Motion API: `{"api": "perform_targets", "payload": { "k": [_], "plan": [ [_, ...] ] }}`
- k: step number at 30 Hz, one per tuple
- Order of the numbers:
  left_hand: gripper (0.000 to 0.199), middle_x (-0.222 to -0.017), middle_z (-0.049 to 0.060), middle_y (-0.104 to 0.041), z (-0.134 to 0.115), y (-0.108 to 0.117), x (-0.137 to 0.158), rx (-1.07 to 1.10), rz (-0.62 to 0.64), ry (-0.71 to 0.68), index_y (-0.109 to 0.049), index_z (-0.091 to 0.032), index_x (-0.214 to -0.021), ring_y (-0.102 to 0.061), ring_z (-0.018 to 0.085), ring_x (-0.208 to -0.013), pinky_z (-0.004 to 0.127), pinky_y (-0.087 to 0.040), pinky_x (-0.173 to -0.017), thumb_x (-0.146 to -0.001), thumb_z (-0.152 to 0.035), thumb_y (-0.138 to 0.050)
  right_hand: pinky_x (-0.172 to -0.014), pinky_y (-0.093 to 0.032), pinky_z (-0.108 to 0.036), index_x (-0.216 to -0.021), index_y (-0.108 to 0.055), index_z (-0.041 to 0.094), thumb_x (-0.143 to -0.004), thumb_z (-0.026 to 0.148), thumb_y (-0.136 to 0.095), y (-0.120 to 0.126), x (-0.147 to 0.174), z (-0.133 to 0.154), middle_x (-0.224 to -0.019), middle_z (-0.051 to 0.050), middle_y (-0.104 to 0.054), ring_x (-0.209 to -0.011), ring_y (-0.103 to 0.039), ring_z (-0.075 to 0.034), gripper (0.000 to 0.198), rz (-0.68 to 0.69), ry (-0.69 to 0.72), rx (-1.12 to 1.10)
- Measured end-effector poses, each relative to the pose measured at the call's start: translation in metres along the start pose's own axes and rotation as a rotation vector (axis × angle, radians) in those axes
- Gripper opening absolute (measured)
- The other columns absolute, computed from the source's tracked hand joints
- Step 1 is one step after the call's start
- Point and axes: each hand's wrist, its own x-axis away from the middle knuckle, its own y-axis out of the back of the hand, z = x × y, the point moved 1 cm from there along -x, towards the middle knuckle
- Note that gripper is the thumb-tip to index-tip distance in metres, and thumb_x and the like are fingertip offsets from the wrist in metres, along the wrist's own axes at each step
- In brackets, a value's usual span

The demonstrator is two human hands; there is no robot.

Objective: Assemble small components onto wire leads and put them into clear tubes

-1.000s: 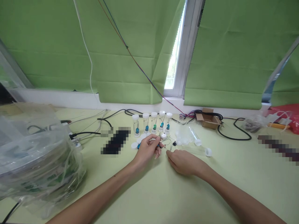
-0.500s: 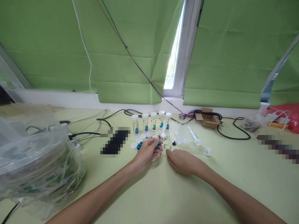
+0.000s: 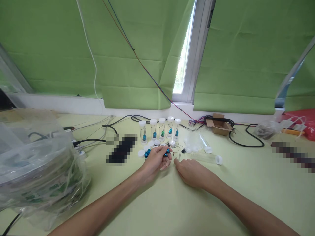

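My left hand (image 3: 157, 157) is closed, thumb against fingers, on a small shiny blue piece (image 3: 167, 151) with a thin metal wire. More blue pieces (image 3: 147, 153) lie just beyond it, among white round caps (image 3: 141, 153). My right hand (image 3: 190, 170) rests low over the table with its fingers curled; its index fingertip is beside thin bent metal wires (image 3: 179, 154). What those fingers pinch, if anything, is too small to make out. Behind the hands stand several capped clear tubes (image 3: 153, 129), each with a blue or green piece and a wire inside.
Clear empty tubes (image 3: 205, 144) lie right of the wires, near a small black part (image 3: 183, 151). A bulky plastic bag (image 3: 44, 164) fills the left side. An open cardboard box (image 3: 219, 127) and black cables (image 3: 246, 144) are at the back right.
My right hand has shifted slightly left and down, its index fingertip nearer my left hand. The left hand stays almost still, still holding the blue piece.
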Motion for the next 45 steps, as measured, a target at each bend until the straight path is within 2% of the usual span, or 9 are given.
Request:
{"api": "perform_targets", "payload": {
  "k": [7,12,17,20,24,27,35,45],
  "plan": [
    [0.032,-0.066,0.0,-0.057,-0.003,-0.001,0.001,-0.011,-0.008,0.0,-0.059,-0.014,-0.082,-0.04,0.003,-0.037,0.018,-0.023,-0.036,-0.085,-0.046,-0.058,-0.051,-0.029,-0.029,-0.099,-0.05,0.015,-0.088,0.008,-0.035,0.001,0.0,0.0,-0.078,-0.01,-0.066,-0.068,-0.065,-0.024,0.019,0.008,-0.005,-0.069],
    [0.028,-0.067,0.001,-0.058,-0.003,-0.002,0.002,-0.006,0.008,0.028,-0.059,-0.014,-0.081,-0.043,0.003,-0.04,0.017,-0.026,-0.036,-0.084,-0.042,-0.062,-0.049,-0.027,-0.027,-0.095,-0.048,0.017,-0.097,0.022,-0.032,0.008,-0.001,-0.009,-0.077,-0.008,-0.062,-0.062,-0.059,-0.019,0.017,0.005,-0.029,-0.268],
    [0.028,-0.07,0.003,-0.06,0.0,-0.001,0.001,-0.017,0.052,0.078,-0.059,-0.013,-0.082,-0.049,0.005,-0.044,0.017,-0.031,-0.038,-0.086,-0.041,-0.06,-0.053,-0.031,-0.026,-0.086,-0.043,0.021,-0.1,0.028,-0.027,0.01,-0.007,-0.018,-0.075,-0.003,-0.057,-0.064,-0.052,-0.017,0.022,-0.222,-0.085,-0.535],
    [0.027,-0.073,0.004,-0.061,0.005,0.0,0.0,-0.033,0.082,0.096,-0.06,-0.014,-0.084,-0.051,0.006,-0.046,0.018,-0.034,-0.04,-0.086,-0.041,-0.06,-0.055,-0.032,-0.025,-0.084,-0.042,0.023,-0.099,0.032,-0.03,0.007,-0.011,-0.022,-0.069,0.001,-0.053,-0.06,-0.046,-0.015,0.022,-0.342,-0.087,-0.695],
    [0.025,-0.072,0.005,-0.061,0.01,0.001,-0.001,-0.044,0.102,0.124,-0.06,-0.014,-0.086,-0.053,0.008,-0.048,0.018,-0.036,-0.041,-0.088,-0.039,-0.058,-0.052,-0.028,-0.024,-0.082,-0.041,0.023,-0.098,0.036,-0.033,0.004,-0.015,-0.025,-0.055,0.007,-0.043,-0.05,-0.036,-0.013,0.022,-0.414,-0.113,-0.853],
    [0.025,-0.072,0.005,-0.061,0.01,0.0,-0.001,-0.04,0.132,0.143,-0.06,-0.013,-0.085,-0.054,0.008,-0.05,0.019,-0.037,-0.043,-0.089,-0.038,-0.056,-0.051,-0.028,-0.024,-0.081,-0.042,0.023,-0.097,0.036,-0.036,0.004,-0.017,-0.023,-0.054,0.008,-0.042,-0.048,-0.035,-0.012,0.022,-0.429,-0.083,-0.918],
    [0.027,-0.067,0.006,-0.059,0.003,-0.007,0.003,-0.009,0.182,0.204,-0.064,-0.009,-0.087,-0.05,0.007,-0.046,0.018,-0.035,-0.042,-0.093,-0.032,-0.05,-0.054,-0.034,-0.023,-0.082,-0.046,0.022,-0.097,0.032,-0.04,0.003,-0.017,-0.018,-0.065,0.004,-0.058,-0.054,-0.047,-0.011,0.018,-0.439,-0.008,-0.99],
    [0.025,-0.068,0.007,-0.059,0.005,-0.008,0.003,0.024,0.145,0.208,-0.064,-0.009,-0.083,-0.052,0.007,-0.047,0.018,-0.035,-0.041,-0.093,-0.027,-0.049,-0.059,-0.037,-0.024,-0.087,-0.046,0.023,-0.099,0.03,-0.036,0.002,-0.015,-0.018,-0.07,0.003,-0.057,-0.06,-0.05,-0.013,0.017,-0.499,0.067,-0.81]
  ]
}}
